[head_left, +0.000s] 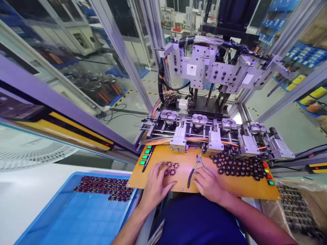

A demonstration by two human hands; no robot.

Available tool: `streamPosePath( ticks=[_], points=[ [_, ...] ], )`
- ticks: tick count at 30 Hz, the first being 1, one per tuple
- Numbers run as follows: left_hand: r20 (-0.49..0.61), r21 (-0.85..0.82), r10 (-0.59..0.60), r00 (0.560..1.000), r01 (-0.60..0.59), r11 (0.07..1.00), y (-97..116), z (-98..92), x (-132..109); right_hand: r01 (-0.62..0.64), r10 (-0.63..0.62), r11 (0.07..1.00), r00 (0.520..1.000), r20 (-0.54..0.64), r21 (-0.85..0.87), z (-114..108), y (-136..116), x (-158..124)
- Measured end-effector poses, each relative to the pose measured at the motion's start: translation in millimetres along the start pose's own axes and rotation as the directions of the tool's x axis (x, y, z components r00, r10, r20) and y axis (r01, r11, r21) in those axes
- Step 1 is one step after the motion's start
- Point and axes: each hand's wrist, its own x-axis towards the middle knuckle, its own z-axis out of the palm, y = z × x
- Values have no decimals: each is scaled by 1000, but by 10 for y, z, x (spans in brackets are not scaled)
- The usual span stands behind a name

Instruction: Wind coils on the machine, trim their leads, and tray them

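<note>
My left hand (156,183) rests on the orange board (153,157), thumb stretched away from the fingers. Its fingertips are beside a small group of ring-shaped wound parts (176,165), and it partly covers some of them. My right hand (207,182) has its fingers curled around one handle of a pair of cutting pliers (199,159). The pliers' handles are spread, and the jaws point away from me toward the machine. Many dark ring-shaped parts (236,167) lie packed together on the board to the right of my right hand.
Behind the board runs a row of metal fixtures (199,119) with clamps and hoses. A blue tray (76,217) with rows of rings stands at left. Green buttons (144,157) line the board's left edge; red and green buttons (268,176) line the right. A plastic-lined box (298,207) holds more parts.
</note>
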Motion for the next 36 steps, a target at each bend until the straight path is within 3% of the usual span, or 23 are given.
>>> streamPosePath(
  ticks=[5, 8, 11, 15, 18, 20, 22, 24, 26, 29, 33, 36],
  points=[
    [-44, -21, 59, 997, -60, 998, 10, 337, 136, -244, 221, 964, 957, -187, -108, -409, 356, -676],
    [-90, -36, 72, 993, -76, 996, 38, 434, 208, -321, 281, 936, 929, -239, -147, -450, 474, -843],
    [-151, -43, 70, 986, -77, 996, 66, 360, 159, -353, 310, 924, 915, -258, -144, -376, 534, -843],
    [-237, -52, 30, 971, -44, 998, 98, 67, -16, -373, 333, 923, 900, -280, -100, -285, 552, -769],
    [-245, -106, -27, 969, 1, 994, 223, -208, -20, -335, 314, 942, 907, -281, -29, -342, 449, -671],
    [-163, -196, -12, 987, -21, 980, 415, -381, 89, -271, 270, 962, 925, -267, 35, -453, 291, -536],
    [0, -359, 70, 998, -65, 931, 683, -526, 256, -178, 211, 974, 942, -262, 143, -596, 81, -343],
    [168, -558, 187, 968, -63, 827, 962, -624, 424, -59, 155, 947, 945, -287, 315, -734, -132, -129],
    [212, -701, 199, 957, 7, 713, 1171, -666, 536, 57, 115, 878, 939, -325, 476, -837, -299, 60],
    [137, -767, 106, 985, 38, 640, 1278, -665, 569, 110, 94, 792, 950, -298, 600, -905, -410, 251],
    [-47, -645, 129, 991, -128, 754, 1198, -675, 528, 31, 139, 656, 977, -161, 754, -885, -415, 394],
    [-142, -580, 168, 976, -219, 785, 1162, -718, 550, 2, 169, 614, 976, -134, 789, -842, -438, 488]
  ],
)
